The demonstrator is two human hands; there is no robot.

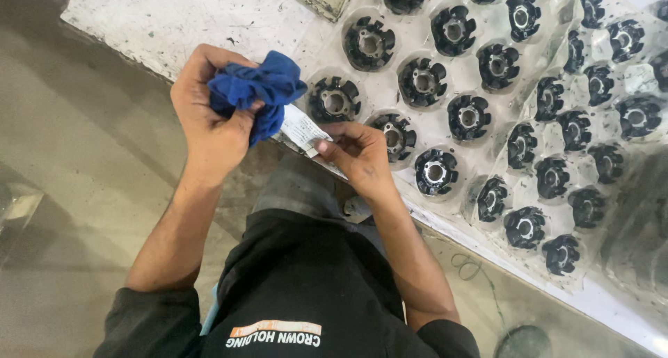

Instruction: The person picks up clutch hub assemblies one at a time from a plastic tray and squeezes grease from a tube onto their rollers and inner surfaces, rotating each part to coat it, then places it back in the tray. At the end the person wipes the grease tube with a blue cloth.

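The left hand (209, 125), left of the frame's centre, was closed around a bunched blue cloth (259, 90), fingers curled over the top of it and the thumb pressed against its lower fold. The right hand (358, 156), near the centre, pinched a small white printed slip (303, 128) between thumb and fingertips; the slip's upper end lay just beside the cloth, and whether the two touched could not be told. Both hands were held at the near edge of a white table (167, 20) running from the upper left to the lower right of the frame. On the table lay clear plastic trays (480, 166), each pocket holding one black round part (435, 171) with a pale metal centre; rows of these filled the upper right. The nearest parts sat just beyond the right hand's fingers, untouched. A black sleeve (149, 323) and dark shirt showed at the lower edge, above a grey floor (62, 156).
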